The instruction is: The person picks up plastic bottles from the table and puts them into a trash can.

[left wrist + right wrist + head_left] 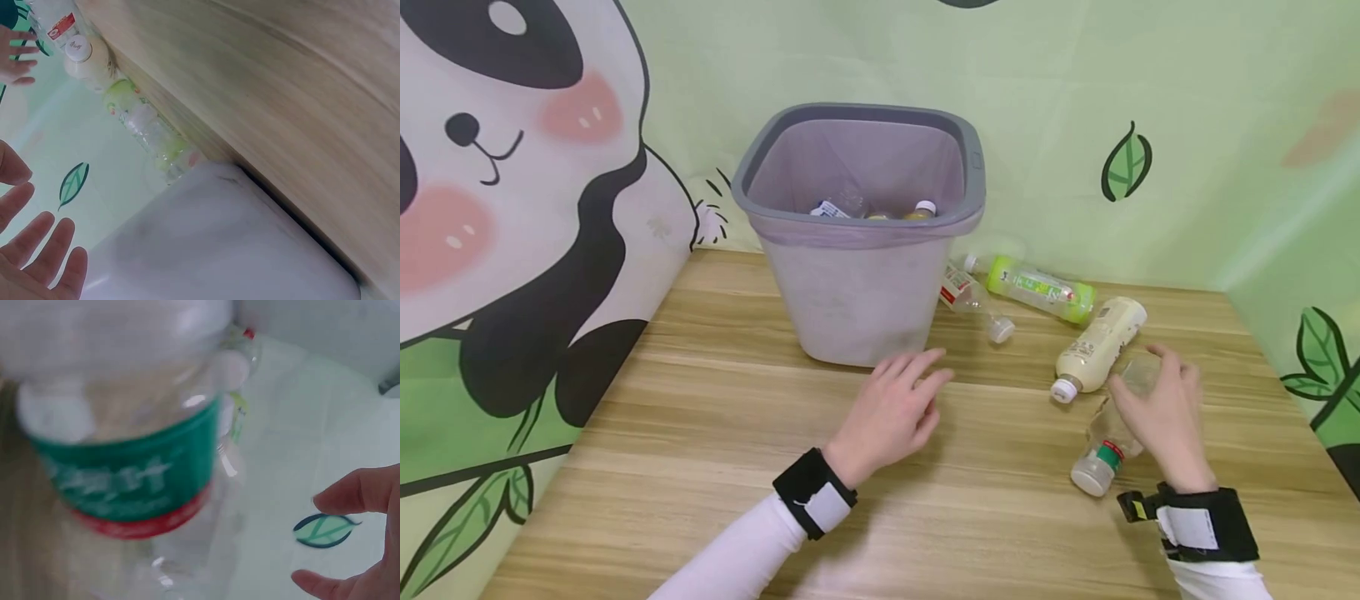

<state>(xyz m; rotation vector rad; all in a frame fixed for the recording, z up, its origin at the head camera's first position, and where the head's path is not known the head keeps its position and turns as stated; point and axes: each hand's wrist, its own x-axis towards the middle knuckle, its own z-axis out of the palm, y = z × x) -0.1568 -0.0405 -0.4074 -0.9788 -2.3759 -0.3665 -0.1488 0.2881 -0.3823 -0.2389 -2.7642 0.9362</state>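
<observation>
On the right of the wood-grain tabletop (pixel 685 433), a clear plastic bottle (pixel 1111 425) with a green-and-red label lies beside a cream-coloured bottle (pixel 1101 346), the right hand (pixel 1168 417) arched at it with thumb and fingers wide apart, while the left hand (pixel 891 412), loosely spread, holds nothing near the grey bin (pixel 865 292).

Bottles (pixel 922 212) sit in the bin (pixel 865 292) on the table (pixel 715 417); four more lie right of it. The left hand (pixel 886 410) is before the bin, the right hand (pixel 1172 412) to its front right.
</observation>
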